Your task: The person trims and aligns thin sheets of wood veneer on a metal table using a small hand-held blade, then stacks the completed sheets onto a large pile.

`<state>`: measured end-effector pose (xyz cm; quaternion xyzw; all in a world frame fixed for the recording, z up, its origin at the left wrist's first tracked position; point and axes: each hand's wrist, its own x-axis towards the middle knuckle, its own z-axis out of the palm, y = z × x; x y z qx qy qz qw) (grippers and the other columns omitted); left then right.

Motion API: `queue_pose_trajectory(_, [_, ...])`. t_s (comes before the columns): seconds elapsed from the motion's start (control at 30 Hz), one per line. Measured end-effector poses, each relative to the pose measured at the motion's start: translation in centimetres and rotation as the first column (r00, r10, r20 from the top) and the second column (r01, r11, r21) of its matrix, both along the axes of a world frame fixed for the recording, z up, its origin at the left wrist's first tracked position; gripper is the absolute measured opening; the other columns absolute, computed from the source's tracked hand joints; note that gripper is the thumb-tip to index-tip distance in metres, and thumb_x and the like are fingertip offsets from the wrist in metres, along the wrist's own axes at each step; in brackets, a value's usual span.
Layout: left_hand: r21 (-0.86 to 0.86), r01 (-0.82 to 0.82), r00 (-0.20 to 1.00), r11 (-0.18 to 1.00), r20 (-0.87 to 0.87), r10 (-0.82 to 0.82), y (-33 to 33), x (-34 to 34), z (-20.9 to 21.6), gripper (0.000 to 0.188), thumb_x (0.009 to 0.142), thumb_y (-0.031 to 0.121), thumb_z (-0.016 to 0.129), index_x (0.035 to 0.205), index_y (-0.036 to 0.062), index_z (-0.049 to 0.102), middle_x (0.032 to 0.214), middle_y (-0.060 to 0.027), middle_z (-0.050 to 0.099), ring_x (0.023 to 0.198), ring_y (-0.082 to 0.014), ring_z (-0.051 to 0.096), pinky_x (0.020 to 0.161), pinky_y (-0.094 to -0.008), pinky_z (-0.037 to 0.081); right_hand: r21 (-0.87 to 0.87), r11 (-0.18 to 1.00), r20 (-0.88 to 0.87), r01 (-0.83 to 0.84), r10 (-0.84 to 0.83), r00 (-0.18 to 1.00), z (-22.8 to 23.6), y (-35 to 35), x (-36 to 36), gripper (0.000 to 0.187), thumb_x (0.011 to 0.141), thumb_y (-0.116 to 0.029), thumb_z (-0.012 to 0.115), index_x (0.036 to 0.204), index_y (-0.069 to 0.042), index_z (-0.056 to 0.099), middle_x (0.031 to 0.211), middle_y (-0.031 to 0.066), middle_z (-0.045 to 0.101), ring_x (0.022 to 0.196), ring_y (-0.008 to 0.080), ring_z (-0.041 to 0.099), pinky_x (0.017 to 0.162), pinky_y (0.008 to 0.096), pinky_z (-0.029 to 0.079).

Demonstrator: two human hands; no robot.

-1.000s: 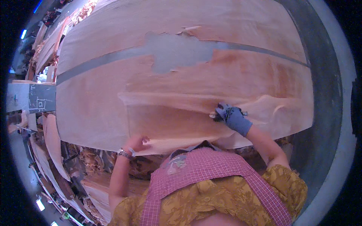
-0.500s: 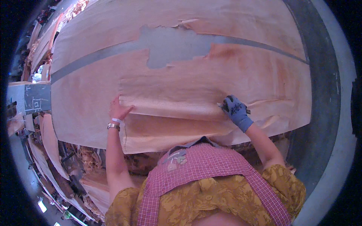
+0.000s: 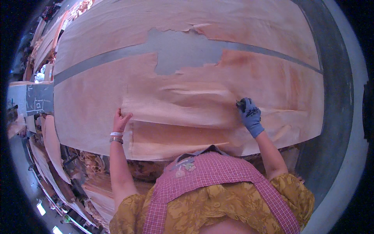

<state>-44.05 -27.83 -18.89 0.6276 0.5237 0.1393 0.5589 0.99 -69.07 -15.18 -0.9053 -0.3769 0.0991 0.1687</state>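
A large, thin sheet of pale wood veneer point(image 3: 89, 113) lies before me, with a loose, buckled veneer strip point(image 3: 179, 117) overlapping its near middle. My left hand point(image 3: 122, 121), bare with a bracelet and a white band at the wrist, is at the strip's left end; thumb and fingers are apart. At the strip's right end is my right hand point(image 3: 249, 113), in a blue glove with dark fingertips. Its fingers are closed, and a small thing seems to poke from them, too small to name. Wrinkles run through the veneer around that glove.
Beyond a narrow gap lies another veneer sheet point(image 3: 253, 19). Between the sheets, a ragged-edged opening bares the grey surface point(image 3: 187, 50). Stacked veneer and scraps point(image 3: 91, 162) sit below the near edge and along the left. A dark grey border point(image 3: 337, 97) runs down the right.
The strip has shifted and buckled more, with new ripples near its far right part. My right hand has moved slightly right; my left hand is slightly lower, its fingers lifted more.
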Motion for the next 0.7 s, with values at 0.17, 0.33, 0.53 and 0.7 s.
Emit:
queue_pose_trajectory(0.17, [0.018, -0.084, 0.968, 0.996, 0.238, 0.078, 1.0, 3.8, 1.6, 0.034, 0.085, 0.010, 0.077, 0.114, 0.0021, 0.063, 0.104, -0.0028, 0.068, 0.090, -0.0115, 0.064, 0.079, -0.0274, 0.054, 0.237, 0.970, 0.162, -0.060, 0.021, 0.987, 2.0, 2.0, 3.5, 0.025, 0.085, -0.026, 0.073, 0.103, -0.011, 0.062, 0.095, 0.0111, 0.065, 0.085, 0.0327, 0.066, 0.069, 0.0420, 0.053])
queue_pose_trajectory(0.33, [0.065, -0.180, 0.954, 0.981, 0.256, 0.158, 2.5, 9.1, 0.8, 0.021, 0.085, 0.014, 0.077, 0.100, 0.0023, 0.068, 0.090, -0.0030, 0.070, 0.080, -0.0113, 0.065, 0.073, -0.0264, 0.053, 0.289, 0.956, 0.118, -0.046, 0.012, 0.993, 1.2, 4.4, 8.9, 0.034, 0.085, -0.028, 0.074, 0.111, -0.010, 0.063, 0.104, 0.0116, 0.068, 0.091, 0.0296, 0.068, 0.076, 0.0408, 0.054])
queue_pose_trajectory(0.53, [0.224, -0.181, 0.972, 0.957, -0.109, 0.210, 5.9, 14.6, -4.4, 0.026, 0.077, 0.023, 0.080, 0.082, 0.0002, 0.069, 0.074, -0.0072, 0.070, 0.067, -0.0156, 0.066, 0.063, -0.0327, 0.052, 0.112, 0.993, 0.072, -0.046, 0.038, 0.997, -0.7, 7.8, 14.9, 0.037, 0.083, -0.027, 0.074, 0.113, -0.010, 0.062, 0.107, 0.0123, 0.067, 0.097, 0.0314, 0.066, 0.081, 0.0418, 0.053])
queue_pose_trajectory(0.7, [0.327, -0.045, 0.953, 0.944, -0.268, 0.139, 7.1, 17.9, -4.7, 0.036, 0.074, 0.034, 0.079, 0.075, -0.0008, 0.068, 0.075, -0.0154, 0.070, 0.066, -0.0241, 0.068, 0.064, -0.0378, 0.051, -0.085, 0.996, 0.121, -0.002, 0.012, 0.993, -2.4, 8.6, 18.1, 0.040, 0.079, -0.026, 0.076, 0.113, -0.012, 0.061, 0.111, 0.0111, 0.064, 0.102, 0.0314, 0.062, 0.084, 0.0438, 0.051])
